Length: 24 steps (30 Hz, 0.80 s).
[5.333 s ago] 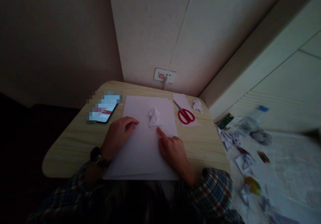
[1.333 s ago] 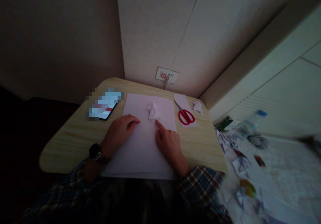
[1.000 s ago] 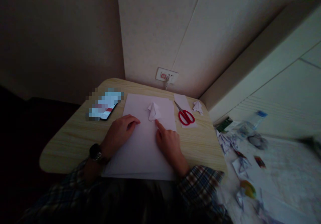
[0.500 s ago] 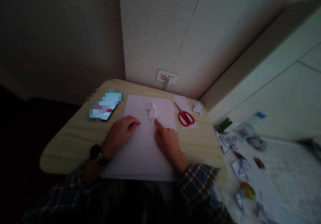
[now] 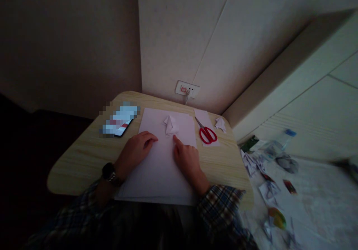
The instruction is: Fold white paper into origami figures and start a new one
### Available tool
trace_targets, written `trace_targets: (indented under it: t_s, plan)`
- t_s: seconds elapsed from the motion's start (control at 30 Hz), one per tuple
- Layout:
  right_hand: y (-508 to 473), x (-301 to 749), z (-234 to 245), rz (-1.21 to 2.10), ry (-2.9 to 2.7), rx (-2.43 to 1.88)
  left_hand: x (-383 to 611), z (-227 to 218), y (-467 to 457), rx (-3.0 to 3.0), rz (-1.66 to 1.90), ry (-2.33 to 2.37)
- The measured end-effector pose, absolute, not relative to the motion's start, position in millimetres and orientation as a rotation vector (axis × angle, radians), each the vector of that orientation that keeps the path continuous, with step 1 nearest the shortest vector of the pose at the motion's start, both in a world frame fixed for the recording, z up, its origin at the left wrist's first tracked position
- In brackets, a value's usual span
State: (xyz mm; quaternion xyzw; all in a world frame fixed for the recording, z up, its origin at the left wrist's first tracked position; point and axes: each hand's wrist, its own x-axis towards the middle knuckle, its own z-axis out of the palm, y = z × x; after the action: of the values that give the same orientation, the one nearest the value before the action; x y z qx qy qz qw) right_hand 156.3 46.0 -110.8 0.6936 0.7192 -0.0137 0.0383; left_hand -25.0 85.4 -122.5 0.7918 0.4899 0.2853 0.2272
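A small folded white paper figure [image 5: 171,124], frog-like in outline, sits on a stack of white paper [image 5: 156,171] on the table. Just at its near edge is the outstretched index finger of my right hand [image 5: 188,159]; the other fingers are curled in and hold nothing. Whether that fingertip presses on the figure or lies beside it is hard to tell. My left hand [image 5: 137,149] rests on the left side of the stack, fingers loosely bent, a gap by the thumb, nothing in it. A dark watch [image 5: 109,172] is on my left wrist.
Red-handled scissors [image 5: 206,133] lie on a paper strip [image 5: 201,115] at the right, beside another folded paper figure [image 5: 220,124]. A lit phone [image 5: 120,121] is at the left. Behind is a wall socket [image 5: 187,89]; a plastic bottle [image 5: 285,138] and paper scraps lie beyond the table's right edge.
The paper figure's outline looks narrower and turned, its top tipped slightly left. Both hands keep almost the same place; the whole view has shifted a little.
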Motion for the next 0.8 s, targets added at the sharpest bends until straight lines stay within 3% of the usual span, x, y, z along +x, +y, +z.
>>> trace_targets:
  t_s: [0.8]
  plan:
    - [52.6, 154.9, -111.3, -0.032, 2.195, 2.140, -25.3, -123.2, 85.8, 2.191, 0.782, 1.345]
